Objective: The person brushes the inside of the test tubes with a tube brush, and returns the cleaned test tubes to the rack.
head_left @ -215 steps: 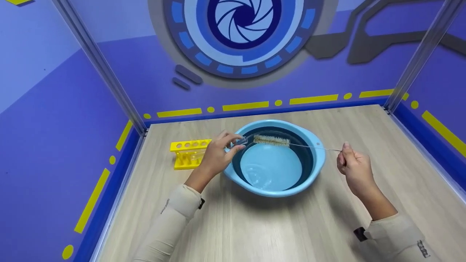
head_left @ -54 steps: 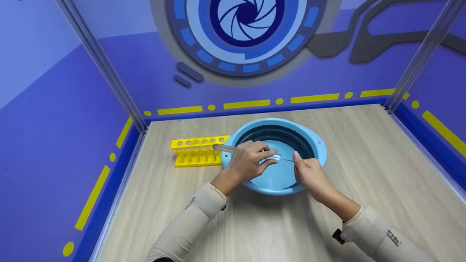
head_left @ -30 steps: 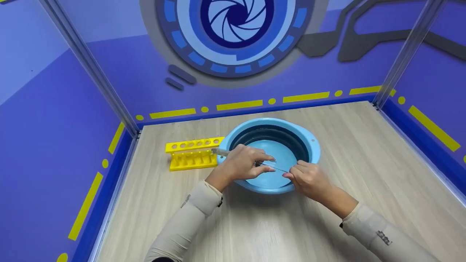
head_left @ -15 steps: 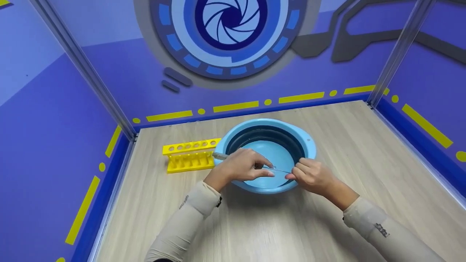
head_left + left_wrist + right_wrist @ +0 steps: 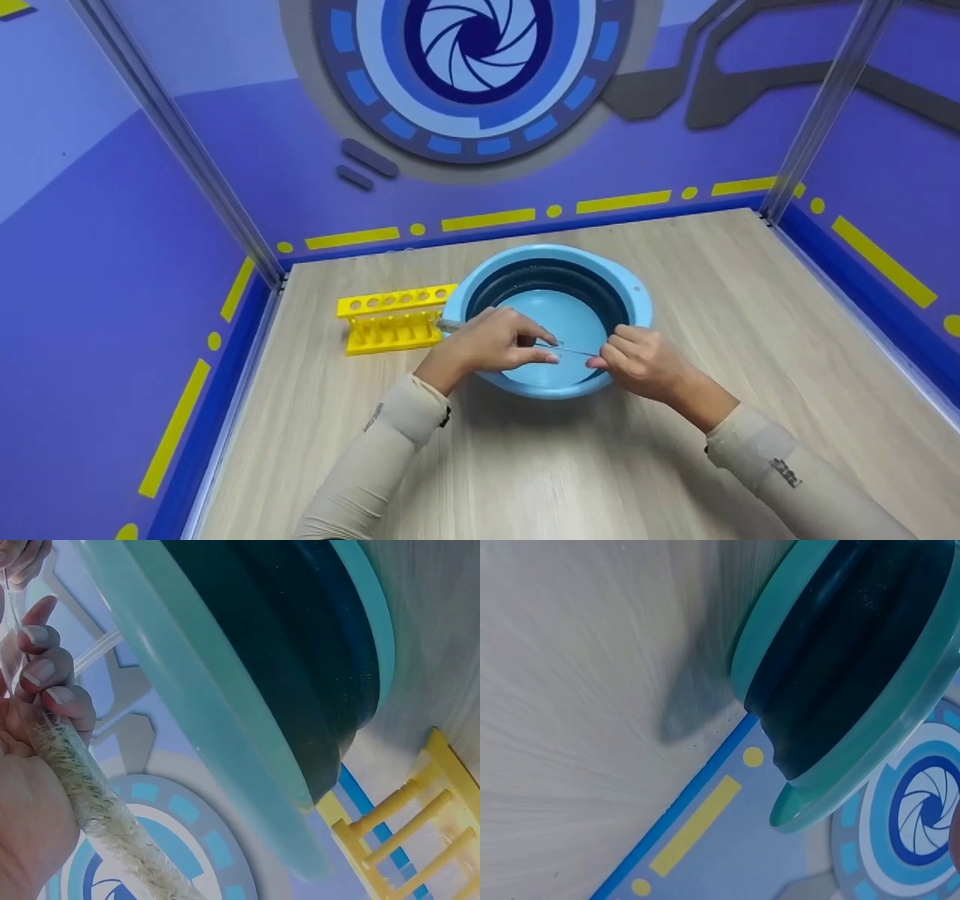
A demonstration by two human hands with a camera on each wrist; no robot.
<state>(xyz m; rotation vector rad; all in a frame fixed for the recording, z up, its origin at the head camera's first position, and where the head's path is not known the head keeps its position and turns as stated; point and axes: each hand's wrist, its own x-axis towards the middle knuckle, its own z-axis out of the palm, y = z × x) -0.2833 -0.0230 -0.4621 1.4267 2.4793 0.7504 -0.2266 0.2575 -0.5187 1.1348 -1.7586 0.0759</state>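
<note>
My left hand (image 5: pixel 491 341) holds a clear glass test tube (image 5: pixel 450 325) lying nearly level over the blue basin (image 5: pixel 551 391), its closed end pointing left. Inside the tube, in the left wrist view, are the pale bristles of a test tube brush (image 5: pixel 112 817). Thumb and fingers of that hand curl round the tube near its mouth. The brush's thin wire handle (image 5: pixel 577 351) runs out of the mouth to my right hand (image 5: pixel 641 364), which grips it with curled fingers, knuckles up. Only a sliver of the right hand shows in the right wrist view.
A yellow test tube rack (image 5: pixel 394 345) stands left of the basin, close to its rim. Its holes show no tubes. Wood-patterned table (image 5: pixel 540 480) surrounds both, with a blue-purple wall (image 5: pixel 262 165) behind and at the sides.
Earlier the bristles were outside the tube with the right hand far right. Since then the brush has gone into the tube, the hands have come together, and the right hand has turned knuckles up.
</note>
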